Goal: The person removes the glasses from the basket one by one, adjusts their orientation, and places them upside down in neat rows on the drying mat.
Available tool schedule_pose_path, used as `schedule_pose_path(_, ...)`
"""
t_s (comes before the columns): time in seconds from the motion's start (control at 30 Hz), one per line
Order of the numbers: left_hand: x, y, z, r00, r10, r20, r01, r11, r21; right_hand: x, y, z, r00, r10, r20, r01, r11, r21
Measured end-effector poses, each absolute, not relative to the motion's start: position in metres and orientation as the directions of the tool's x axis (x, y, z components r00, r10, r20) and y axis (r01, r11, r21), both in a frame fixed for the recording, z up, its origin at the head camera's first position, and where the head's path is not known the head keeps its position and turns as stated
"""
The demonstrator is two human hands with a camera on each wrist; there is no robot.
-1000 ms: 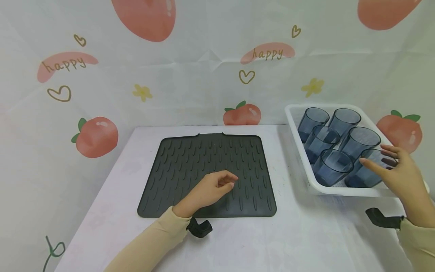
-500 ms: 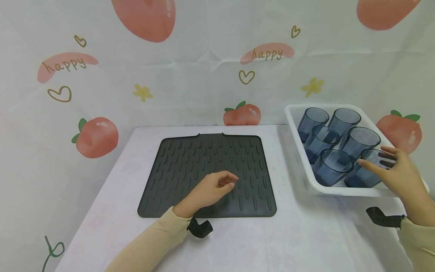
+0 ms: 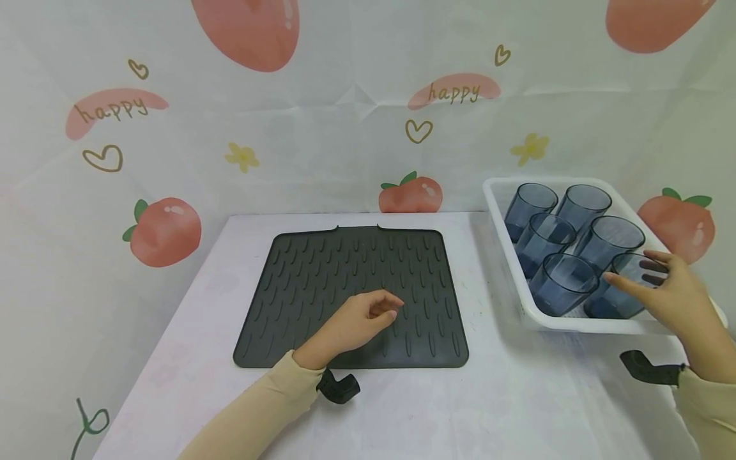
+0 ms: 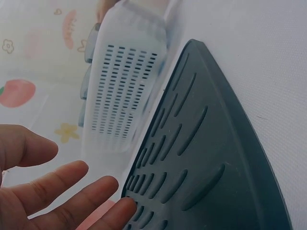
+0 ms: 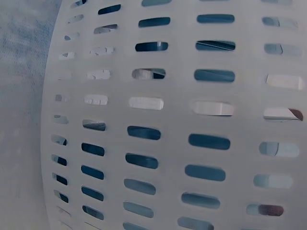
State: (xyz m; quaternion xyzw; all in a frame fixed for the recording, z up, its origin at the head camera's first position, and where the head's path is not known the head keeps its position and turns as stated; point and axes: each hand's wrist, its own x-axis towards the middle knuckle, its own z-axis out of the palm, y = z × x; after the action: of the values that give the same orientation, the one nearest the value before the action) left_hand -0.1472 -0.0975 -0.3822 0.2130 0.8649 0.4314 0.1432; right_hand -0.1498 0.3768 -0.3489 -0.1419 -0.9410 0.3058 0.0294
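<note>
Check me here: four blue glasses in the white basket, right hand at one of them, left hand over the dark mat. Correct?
The count is wrong: the head view shows six blue glasses in the white basket, not four. The rest holds: right hand at one of them, left hand over the dark mat.

Gloss and matt within my reach

Tumblers (image 3: 563, 291) glossy and see-through, basket (image 3: 598, 324) smooth plastic, mat (image 3: 328, 275) rubbery and ridged, my sleeves (image 3: 259, 402) matt cloth.
</note>
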Motion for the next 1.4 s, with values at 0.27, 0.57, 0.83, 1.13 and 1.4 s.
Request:
schedule_pose_path(0.27, -0.1463, -0.0963, -0.3793, -0.868, 0.492, -0.063, 0.246, 0.537, 0.807, -0.1503, 0.3802, -0.3517, -0.958, 0.284, -0.036, 0.254, 0.783, -0.567)
schedule_pose_path(0.57, -0.1468, -0.0962, -0.3816, -0.868, 0.492, -0.069, 0.243, 0.541, 0.805, -0.1518, 0.3824, -0.3540, -0.961, 0.274, -0.028, 0.241, 0.786, -0.570)
schedule_pose_path(0.83, -0.1469, -0.0965, -0.3827, -0.867, 0.494, -0.067, 0.240, 0.531, 0.812, -0.1521, 0.3806, -0.3516, -0.962, 0.271, -0.034, 0.242, 0.789, -0.565)
schedule_pose_path(1.13, -0.1464, -0.0980, -0.3851, -0.868, 0.493, -0.063, 0.242, 0.530, 0.813, -0.1519, 0.3815, -0.3529, -0.961, 0.273, -0.047, 0.252, 0.791, -0.557)
schedule_pose_path(1.4, -0.1466, -0.0987, -0.3864, -0.866, 0.497, -0.057, 0.250, 0.529, 0.811, -0.1527, 0.3811, -0.3531, -0.965, 0.260, -0.023, 0.227, 0.795, -0.563)
